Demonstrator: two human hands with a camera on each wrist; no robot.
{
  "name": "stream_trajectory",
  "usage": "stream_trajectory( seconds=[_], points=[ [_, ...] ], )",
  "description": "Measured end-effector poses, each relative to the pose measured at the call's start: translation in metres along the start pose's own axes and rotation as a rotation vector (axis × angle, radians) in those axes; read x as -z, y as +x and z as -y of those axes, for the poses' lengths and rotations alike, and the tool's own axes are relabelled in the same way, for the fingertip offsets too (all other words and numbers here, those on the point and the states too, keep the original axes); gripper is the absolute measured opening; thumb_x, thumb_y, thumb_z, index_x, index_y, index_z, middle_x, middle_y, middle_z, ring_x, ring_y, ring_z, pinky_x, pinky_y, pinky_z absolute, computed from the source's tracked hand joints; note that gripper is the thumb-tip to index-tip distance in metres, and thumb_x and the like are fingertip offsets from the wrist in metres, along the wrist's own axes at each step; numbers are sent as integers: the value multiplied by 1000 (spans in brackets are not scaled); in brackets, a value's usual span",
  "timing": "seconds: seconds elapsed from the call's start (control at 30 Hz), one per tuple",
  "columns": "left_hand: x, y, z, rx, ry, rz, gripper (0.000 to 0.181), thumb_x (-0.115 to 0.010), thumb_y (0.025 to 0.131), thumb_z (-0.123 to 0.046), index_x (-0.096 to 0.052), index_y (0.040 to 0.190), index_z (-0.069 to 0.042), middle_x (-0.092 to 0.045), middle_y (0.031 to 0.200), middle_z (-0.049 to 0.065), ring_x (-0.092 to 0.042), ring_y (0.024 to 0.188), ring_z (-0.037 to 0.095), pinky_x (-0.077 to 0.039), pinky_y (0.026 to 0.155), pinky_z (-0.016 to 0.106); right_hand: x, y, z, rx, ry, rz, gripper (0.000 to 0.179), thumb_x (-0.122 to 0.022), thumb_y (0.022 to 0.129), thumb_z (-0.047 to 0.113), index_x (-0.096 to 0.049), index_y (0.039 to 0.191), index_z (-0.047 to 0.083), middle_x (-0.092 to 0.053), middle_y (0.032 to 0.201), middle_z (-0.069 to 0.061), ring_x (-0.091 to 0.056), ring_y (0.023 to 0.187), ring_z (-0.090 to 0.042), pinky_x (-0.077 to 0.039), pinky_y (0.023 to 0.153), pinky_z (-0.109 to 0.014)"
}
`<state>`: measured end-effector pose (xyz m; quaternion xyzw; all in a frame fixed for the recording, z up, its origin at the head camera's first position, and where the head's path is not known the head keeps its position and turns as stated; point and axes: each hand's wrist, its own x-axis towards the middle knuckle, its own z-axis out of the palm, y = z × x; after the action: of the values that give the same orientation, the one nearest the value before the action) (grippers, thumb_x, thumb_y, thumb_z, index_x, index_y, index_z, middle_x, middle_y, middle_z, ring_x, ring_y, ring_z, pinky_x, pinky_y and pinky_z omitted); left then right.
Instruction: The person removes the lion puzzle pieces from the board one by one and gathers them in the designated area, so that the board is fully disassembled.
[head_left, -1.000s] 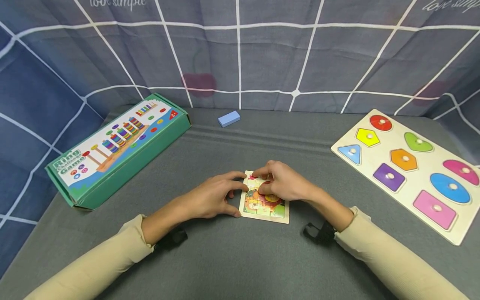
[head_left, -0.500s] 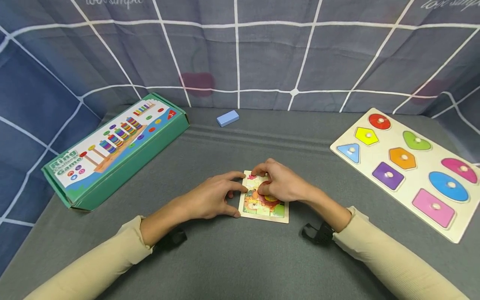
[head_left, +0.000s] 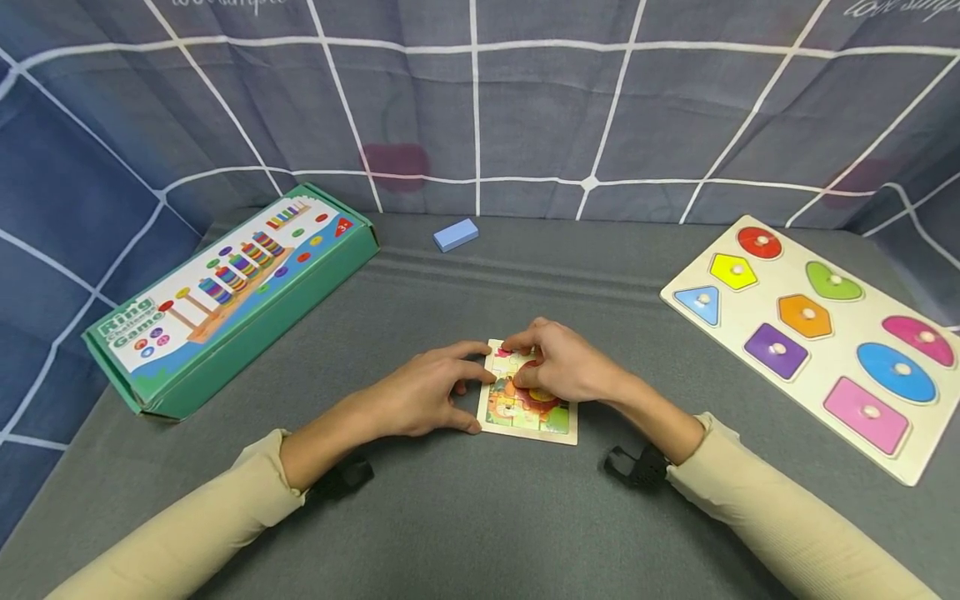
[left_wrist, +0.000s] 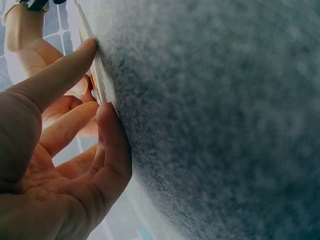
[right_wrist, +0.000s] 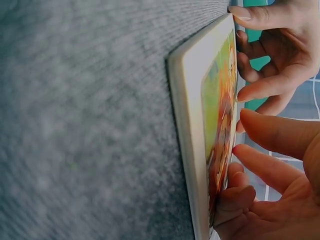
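A small jigsaw puzzle in a pale frame, with a colourful picture, lies on the grey cloth at the centre of the head view. Along its left edge rests my left hand; the thumb touches the lower corner and the index finger reaches the upper one. My right hand is over the upper right part, its fingertips pressing on the puzzle's face and hiding several pieces. In the right wrist view, the thumb and index finger stand apart with nothing visible between them, while the other fingers bend against the board.
A green ring game box lies at the left. Near the back stands a small blue block. To the right is a wooden shape board with several knobbed pieces. A blue checked cloth hangs behind.
Both hands keep almost the same places on the puzzle. The right thumb shifts very slightly left over its face. The head view tilts a little.
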<state>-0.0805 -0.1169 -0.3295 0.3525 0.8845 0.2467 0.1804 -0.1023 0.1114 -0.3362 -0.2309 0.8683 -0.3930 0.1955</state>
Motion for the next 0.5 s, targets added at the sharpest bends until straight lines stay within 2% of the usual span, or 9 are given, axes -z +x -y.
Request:
stream_trajectory(
  seconds=[0.2,0.4,0.5],
  points=[
    [0,0,0,1,3,1,56,-88,76,-27,-67,125,-10,-45,146,10,-54,87,10,-45,74,27,0,1,-2,18,-42,-3,37,-73,82,4,-66,119,1,-53,98,-9,-48,87,-23,-41,77,-36],
    [0,1,1,-15,7,4,55,-87,76,-27,-68,125,-10,-44,147,11,-54,87,10,-46,73,27,0,1,-2,1,-13,-7,35,-73,84,3,-63,118,3,-51,101,-11,-47,91,-25,-41,80,-39],
    [0,1,1,-14,14,10,55,-87,77,-27,-68,126,-11,-44,147,12,-54,86,10,-45,73,27,0,1,-3,19,-18,-9,35,-74,85,4,-63,118,2,-53,103,-11,-48,91,-24,-41,80,-39]
  ],
)
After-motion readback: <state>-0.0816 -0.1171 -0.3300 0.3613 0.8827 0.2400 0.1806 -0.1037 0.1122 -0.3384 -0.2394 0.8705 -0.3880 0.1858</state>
